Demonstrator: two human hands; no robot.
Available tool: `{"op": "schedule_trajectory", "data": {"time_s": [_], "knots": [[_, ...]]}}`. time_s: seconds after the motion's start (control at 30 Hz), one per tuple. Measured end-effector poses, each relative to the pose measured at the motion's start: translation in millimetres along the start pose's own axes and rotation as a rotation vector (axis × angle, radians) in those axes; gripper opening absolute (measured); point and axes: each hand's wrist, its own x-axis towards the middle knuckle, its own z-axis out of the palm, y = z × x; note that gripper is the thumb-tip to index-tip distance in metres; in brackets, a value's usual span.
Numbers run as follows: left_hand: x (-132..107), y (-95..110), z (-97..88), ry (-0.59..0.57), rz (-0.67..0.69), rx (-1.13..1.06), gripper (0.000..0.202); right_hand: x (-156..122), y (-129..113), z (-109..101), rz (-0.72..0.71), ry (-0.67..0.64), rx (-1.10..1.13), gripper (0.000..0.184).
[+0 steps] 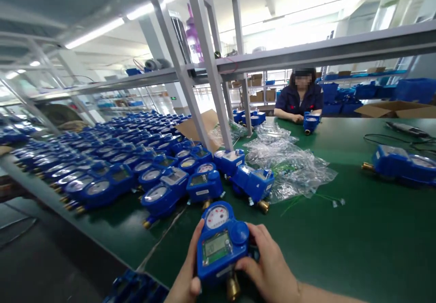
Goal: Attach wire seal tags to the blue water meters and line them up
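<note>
Blue meter (223,245) btwn L hand (187,271) & R hand (272,264), both gripping its sides, green tbl (340,239) behind

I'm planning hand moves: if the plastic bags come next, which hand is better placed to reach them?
Probably the right hand: it holds the right side of the blue meter, nearer the plastic bags; the left hand holds the opposite side.

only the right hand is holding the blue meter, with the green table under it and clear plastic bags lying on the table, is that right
Not only the right hand: the head view shows the left hand holding the blue meter too. The green table and clear plastic bags are right.
</note>
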Motion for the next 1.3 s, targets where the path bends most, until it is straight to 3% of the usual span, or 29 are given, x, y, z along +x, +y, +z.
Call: {"op": "schedule_trajectory", "data": {"time_s": [0.1,0.23,0.33,0.43,0.5,0.67,0.73,0.83,0.93,1.07,1.17,1.3], "knots": [[19.8,-1.1,0.9,0.097,0.051,0.175,0.118,20.8,9.9,12.7,0.008,0.045,-0.01,0.057],[45.9,-8.4,5.7,0.298,0.091,0.422,0.105,49.3,23.3,15.1,0.02,0.018,-0.133,0.057],[57.2,-13.9,9.8,0.329,0.103,0.568,0.103,62.2,34.9,12.0,0.03,-0.01,-0.255,0.059],[58.4,-16.2,10.0,0.324,0.107,0.646,0.102,63.4,43.3,10.8,0.015,-0.008,-0.35,0.059],[54.6,-16.6,5.7,0.293,0.125,0.574,0.1,56.9,45.8,12.6,-0.023,-0.001,-0.377,0.058],[47.4,-15.5,-13.7,-0.069,0.126,0.237,0.104,32.2,50.6,20.7,-0.124,0.095,-0.346,0.053],[51.6,-12.9,-19.0,-0.136,0.127,0.227,0.106,32.1,50.3,22.2,-0.12,0.119,-0.339,0.051],[64.1,-7.3,-23.0,-0.121,0.142,0.317,0.103,45.7,42.0,23.2,-0.077,0.103,-0.375,0.051],[78.0,-3.0,-27.2,-0.018,0.137,0.487,0.096,62.4,30.9,22.2,-0.033,0.085,-0.445,0.057],[89.7,-1.4,-33.0,0.159,0.065,0.72,0.094,68.4,26.9,6.3,-0.09,0.055,-0.458,0.057],[89.1,-1.3,-29.6,0.228,0.008,0.77,0.095,68.6,37.0,-20.5,-0.128,0.132,-0.475,0.05],[83.0,-1.0,-14.8,0.302,-0.078,0.774,0.098,91.4,64.6,-54.9,0.088,0.223,-0.488,0.077]]}}
